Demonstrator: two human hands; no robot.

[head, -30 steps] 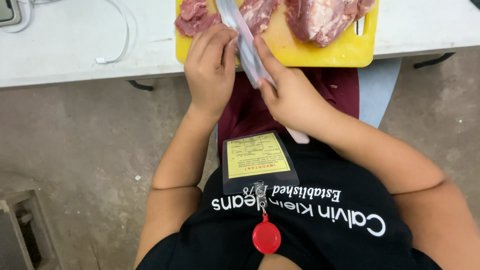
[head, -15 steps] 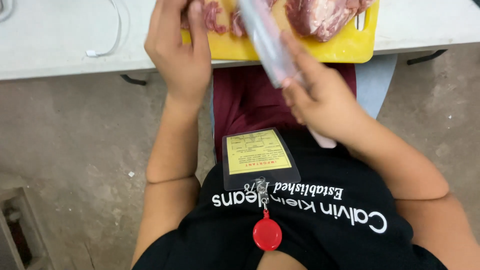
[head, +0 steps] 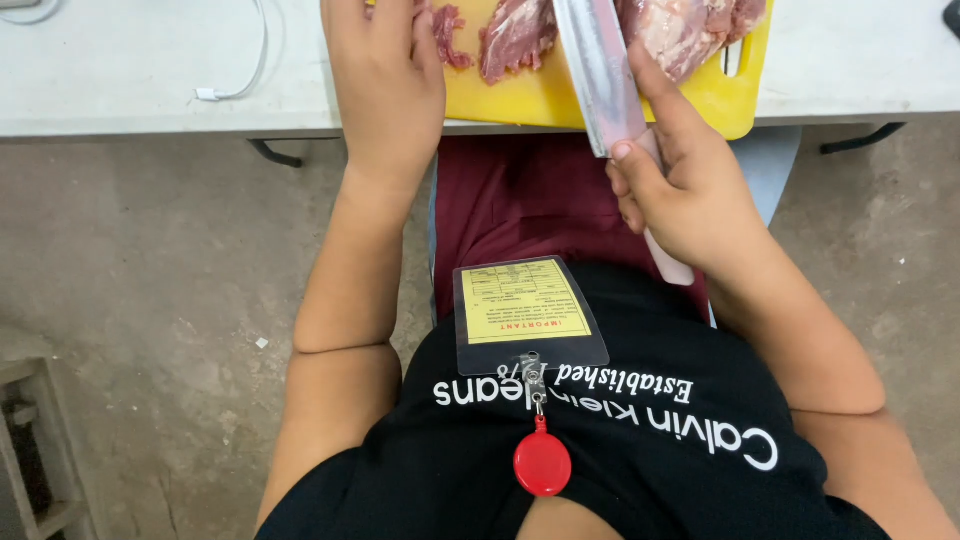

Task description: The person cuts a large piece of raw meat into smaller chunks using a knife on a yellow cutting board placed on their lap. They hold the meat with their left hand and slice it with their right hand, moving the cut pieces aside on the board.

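At the top centre of the frame, the right hand [head: 690, 190] wraps its fingers round the pale handle of a broad steel knife [head: 600, 75] (blade over the yellow plastic cutting board [head: 735, 100]), while the left hand [head: 385, 85], fingers together, rests by the raw red meat pieces [head: 515, 35].

Knife [head: 600, 70] in right hand [head: 690, 190], above yellow cutting board [head: 560, 95].

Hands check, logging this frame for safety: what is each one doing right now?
Left hand: open, flat, fingers at the raw meat on the yellow cutting board.
Right hand: closed on the knife, blade pointing over the board.
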